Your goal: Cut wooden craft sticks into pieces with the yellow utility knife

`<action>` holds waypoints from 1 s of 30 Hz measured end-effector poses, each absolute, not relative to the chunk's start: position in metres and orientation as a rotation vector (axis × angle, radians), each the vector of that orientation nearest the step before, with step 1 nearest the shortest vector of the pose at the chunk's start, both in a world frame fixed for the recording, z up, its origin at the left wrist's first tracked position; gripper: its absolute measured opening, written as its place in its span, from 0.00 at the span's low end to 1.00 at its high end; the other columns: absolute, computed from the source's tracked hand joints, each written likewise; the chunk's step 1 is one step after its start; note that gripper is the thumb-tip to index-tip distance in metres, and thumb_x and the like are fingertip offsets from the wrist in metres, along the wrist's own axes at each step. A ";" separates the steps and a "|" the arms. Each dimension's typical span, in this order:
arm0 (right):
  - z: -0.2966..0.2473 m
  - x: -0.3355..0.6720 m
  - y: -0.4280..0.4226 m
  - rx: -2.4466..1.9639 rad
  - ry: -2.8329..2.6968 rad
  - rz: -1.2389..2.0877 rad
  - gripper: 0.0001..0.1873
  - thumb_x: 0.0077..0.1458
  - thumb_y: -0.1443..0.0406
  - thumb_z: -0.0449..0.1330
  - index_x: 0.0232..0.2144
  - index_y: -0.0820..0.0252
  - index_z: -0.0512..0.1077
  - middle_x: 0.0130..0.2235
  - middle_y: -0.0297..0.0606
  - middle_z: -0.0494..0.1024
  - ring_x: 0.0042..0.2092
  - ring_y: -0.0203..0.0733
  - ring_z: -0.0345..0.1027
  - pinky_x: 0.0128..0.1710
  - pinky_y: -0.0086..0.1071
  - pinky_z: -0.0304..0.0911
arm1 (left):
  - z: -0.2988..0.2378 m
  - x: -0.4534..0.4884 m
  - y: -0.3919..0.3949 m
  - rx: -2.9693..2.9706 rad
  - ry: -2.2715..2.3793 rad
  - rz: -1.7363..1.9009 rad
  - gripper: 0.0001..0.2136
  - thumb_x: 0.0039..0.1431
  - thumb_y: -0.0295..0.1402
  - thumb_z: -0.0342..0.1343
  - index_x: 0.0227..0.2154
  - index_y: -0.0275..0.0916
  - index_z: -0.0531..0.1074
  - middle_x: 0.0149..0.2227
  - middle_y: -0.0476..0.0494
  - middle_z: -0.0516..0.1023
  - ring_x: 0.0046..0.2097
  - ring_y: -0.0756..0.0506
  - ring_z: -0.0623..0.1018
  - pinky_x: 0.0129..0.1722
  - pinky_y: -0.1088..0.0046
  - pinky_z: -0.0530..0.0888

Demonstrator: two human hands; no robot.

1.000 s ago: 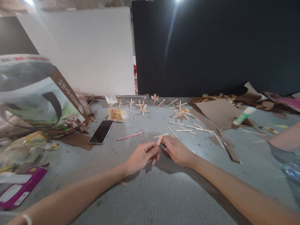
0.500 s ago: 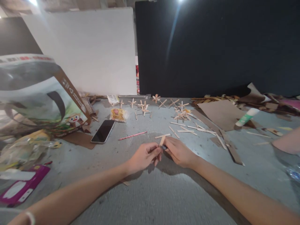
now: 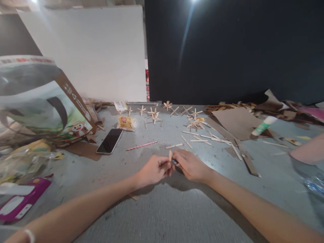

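From the left hand, a pale wooden stick pokes nearly upright

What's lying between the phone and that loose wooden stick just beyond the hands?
A thin pink stick lies between the phone and the loose wooden stick; the head view shows it.

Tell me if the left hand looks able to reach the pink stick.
Probably yes: nothing lies between the left hand and the pink stick, though the hand holds a wooden stick.
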State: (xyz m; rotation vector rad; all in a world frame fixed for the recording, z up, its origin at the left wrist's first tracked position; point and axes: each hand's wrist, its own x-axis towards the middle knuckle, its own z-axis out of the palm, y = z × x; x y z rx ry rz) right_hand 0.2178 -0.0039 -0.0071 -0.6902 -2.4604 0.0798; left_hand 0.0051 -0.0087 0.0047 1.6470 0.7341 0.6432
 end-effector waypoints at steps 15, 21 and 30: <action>-0.006 0.222 -0.002 -0.763 -2.408 0.165 0.12 0.73 0.63 0.43 0.43 0.59 0.66 0.40 0.49 0.77 0.41 0.50 0.69 0.41 0.41 0.65 | 0.003 0.000 -0.003 1.561 0.691 0.596 0.24 0.66 0.57 0.50 0.32 0.38 0.69 0.22 0.54 0.62 0.23 0.53 0.62 0.24 0.76 0.58; -0.009 0.223 -0.003 -0.775 -2.441 0.133 0.09 0.70 0.67 0.48 0.44 0.59 0.67 0.41 0.48 0.77 0.41 0.49 0.69 0.43 0.41 0.64 | 0.006 0.000 -0.002 1.636 0.715 0.551 0.23 0.65 0.56 0.51 0.30 0.39 0.68 0.23 0.53 0.64 0.24 0.52 0.63 0.24 0.76 0.59; -0.007 0.221 -0.005 -0.740 -2.481 0.027 0.08 0.69 0.69 0.46 0.41 0.59 0.65 0.37 0.46 0.75 0.39 0.49 0.68 0.39 0.38 0.64 | -0.001 0.000 -0.001 1.784 0.646 0.608 0.24 0.68 0.55 0.47 0.26 0.39 0.63 0.22 0.54 0.61 0.23 0.53 0.60 0.24 0.76 0.57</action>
